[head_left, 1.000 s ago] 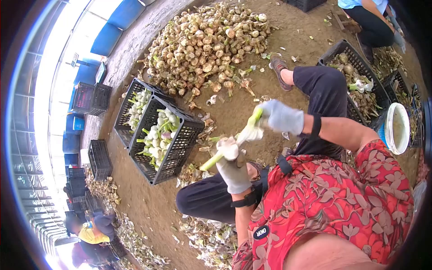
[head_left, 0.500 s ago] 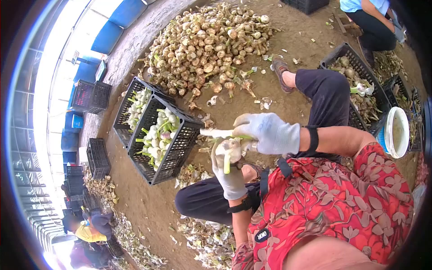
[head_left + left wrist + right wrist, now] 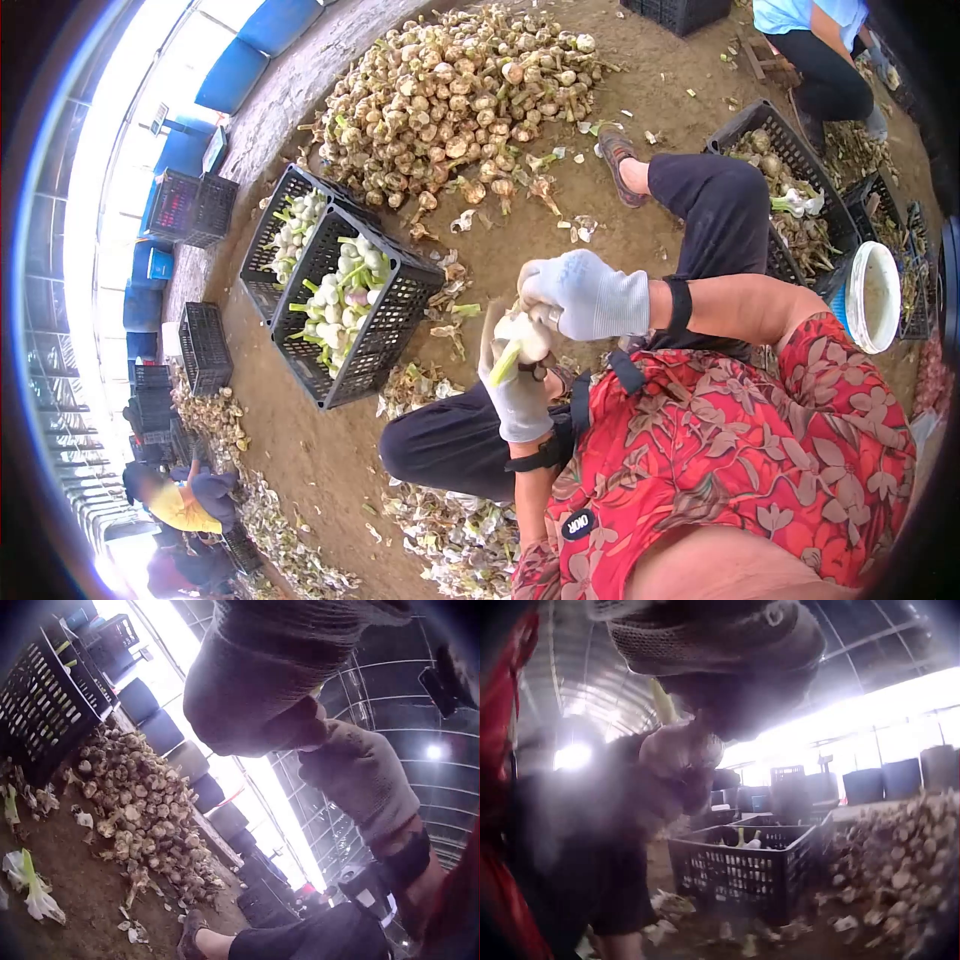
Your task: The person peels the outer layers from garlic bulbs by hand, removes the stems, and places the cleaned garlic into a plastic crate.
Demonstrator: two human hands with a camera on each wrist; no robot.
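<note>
My left hand (image 3: 517, 400), in a pale knit glove, grips a white garlic bulb (image 3: 530, 340) whose green stem (image 3: 505, 363) points down toward the lap. My right hand (image 3: 588, 295), gloved too, has its fingers curled in at the bulb's far side and pinches there, hiding part of it. In the right wrist view the garlic bulb (image 3: 679, 750) shows beneath the dark right glove (image 3: 727, 667). The left wrist view has the two gloves meeting, left glove (image 3: 259, 682) above right glove (image 3: 360, 776), with the bulb hidden behind them.
Black crates (image 3: 395, 330) of trimmed white garlic stand to the left. Beyond lies a large heap of unpeeled garlic (image 3: 450, 110). At right are a crate of garlic and husks (image 3: 830, 190) and a white bucket (image 3: 875, 300). Husks (image 3: 455, 540) litter the ground. Other people (image 3: 820, 50) work nearby.
My right hand first swung away with a strip of leaf or skin, then came back to the bulb. That strip no longer shows in its fingers. My left hand kept the bulb and turned it.
</note>
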